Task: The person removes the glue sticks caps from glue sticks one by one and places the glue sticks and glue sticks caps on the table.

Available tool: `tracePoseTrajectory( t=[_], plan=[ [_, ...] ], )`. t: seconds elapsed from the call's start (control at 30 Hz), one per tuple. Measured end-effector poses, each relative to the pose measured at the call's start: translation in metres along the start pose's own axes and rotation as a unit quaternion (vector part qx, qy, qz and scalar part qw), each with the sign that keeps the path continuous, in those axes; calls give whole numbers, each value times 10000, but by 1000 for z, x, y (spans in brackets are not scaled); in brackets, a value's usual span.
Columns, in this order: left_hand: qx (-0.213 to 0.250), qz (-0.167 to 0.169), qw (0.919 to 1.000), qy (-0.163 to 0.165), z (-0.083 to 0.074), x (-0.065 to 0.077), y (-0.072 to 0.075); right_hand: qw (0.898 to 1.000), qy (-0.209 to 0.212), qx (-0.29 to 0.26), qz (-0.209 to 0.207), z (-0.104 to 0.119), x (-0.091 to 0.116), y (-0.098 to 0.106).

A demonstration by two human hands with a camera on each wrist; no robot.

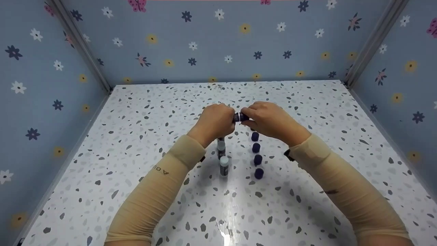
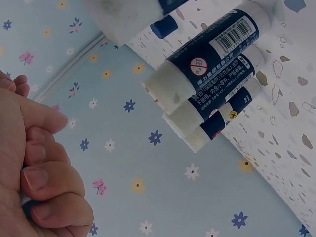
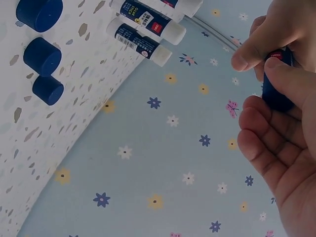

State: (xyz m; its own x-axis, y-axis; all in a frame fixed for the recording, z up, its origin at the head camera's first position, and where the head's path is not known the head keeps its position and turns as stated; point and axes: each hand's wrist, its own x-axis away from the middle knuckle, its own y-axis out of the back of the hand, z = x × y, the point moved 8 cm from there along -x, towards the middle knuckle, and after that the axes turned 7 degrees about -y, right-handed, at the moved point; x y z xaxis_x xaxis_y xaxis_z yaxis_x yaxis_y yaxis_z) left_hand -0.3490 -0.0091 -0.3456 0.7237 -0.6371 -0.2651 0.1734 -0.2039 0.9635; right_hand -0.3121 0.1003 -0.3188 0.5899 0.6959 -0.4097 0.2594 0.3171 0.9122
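Observation:
My left hand (image 1: 215, 120) grips a dark blue glue stick (image 1: 236, 118) by its body, over the far middle of the table. At the other end, the thumb and fingers of my right hand (image 1: 268, 119) pinch its blue cap (image 1: 244, 117). The right wrist view shows that cap (image 3: 277, 96) against the right fingers; whether it is fully seated I cannot tell. Nearer on the table, several uncapped glue sticks (image 1: 224, 166) stand upright in a row, their white ends up. Beside them runs a row of loose blue caps (image 1: 259, 173). The left hand hides the far end of the stick row.
The table (image 1: 136, 153) has a white speckled top. Blue flowered panels (image 1: 205, 41) enclose its back and both sides, with grey corner strips (image 1: 80, 44) between them. The row of caps lies to the right of the standing sticks, with a narrow gap between.

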Motion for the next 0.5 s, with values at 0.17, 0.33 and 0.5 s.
tracePoseTrajectory(
  t=[0.17, 0.33, 0.5],
  plan=[
    [113, 78, 9999, 28, 0, 1, -1, 10000, 63, -27, -65, 0, 1, -1],
    [236, 324, 9991, 115, 2, 1, -5, 9999, 112, -91, -77, -1, 3, -4],
    [303, 412, 9986, 128, 3, 0, -5, 9995, 182, -120, -230, 0, 4, -2]
  ],
)
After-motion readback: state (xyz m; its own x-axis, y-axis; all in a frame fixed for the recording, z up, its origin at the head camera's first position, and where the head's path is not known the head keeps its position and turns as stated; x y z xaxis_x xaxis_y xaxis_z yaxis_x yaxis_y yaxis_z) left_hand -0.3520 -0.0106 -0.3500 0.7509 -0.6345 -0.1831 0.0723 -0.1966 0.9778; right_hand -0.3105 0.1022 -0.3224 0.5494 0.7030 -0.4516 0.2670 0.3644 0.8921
